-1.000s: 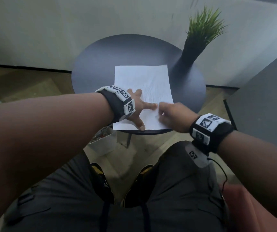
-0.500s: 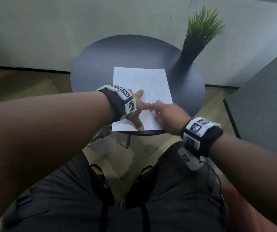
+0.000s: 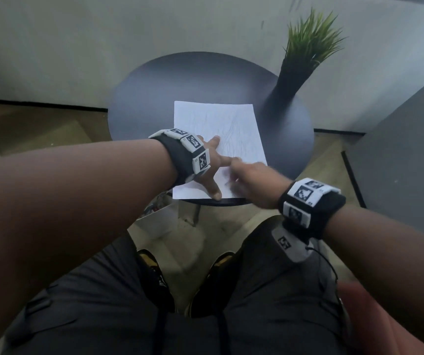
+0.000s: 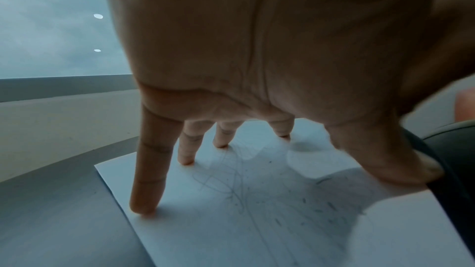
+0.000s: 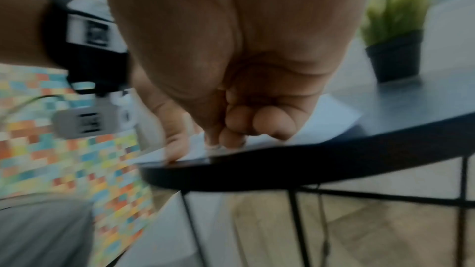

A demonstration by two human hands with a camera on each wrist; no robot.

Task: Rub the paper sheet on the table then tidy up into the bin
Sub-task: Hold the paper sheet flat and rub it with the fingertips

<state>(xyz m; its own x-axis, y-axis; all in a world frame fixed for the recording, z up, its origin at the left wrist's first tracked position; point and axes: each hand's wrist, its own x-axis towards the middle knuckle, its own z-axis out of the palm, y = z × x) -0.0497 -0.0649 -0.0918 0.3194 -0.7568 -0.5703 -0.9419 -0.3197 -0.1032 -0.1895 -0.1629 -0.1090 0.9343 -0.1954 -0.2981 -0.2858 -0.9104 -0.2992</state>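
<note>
We pin the paper sheet (image 3: 221, 139) on the round table (image 3: 154, 98) with our left hand (image 3: 209, 167), fingers spread straight. Its long axis runs six to twelve. Our right hand (image 3: 253, 179), fingers curled, rubs at five o'clock; anything pinched stays hidden.

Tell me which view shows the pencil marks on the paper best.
The left wrist view: the paper fills the lower frame, and its thin scribbled lines and small specks show sharply under the left hand. The head view shows the whole sheet, but the marks are faint. The right wrist view is blurred and shows only a sliver of paper, no marks.
</note>
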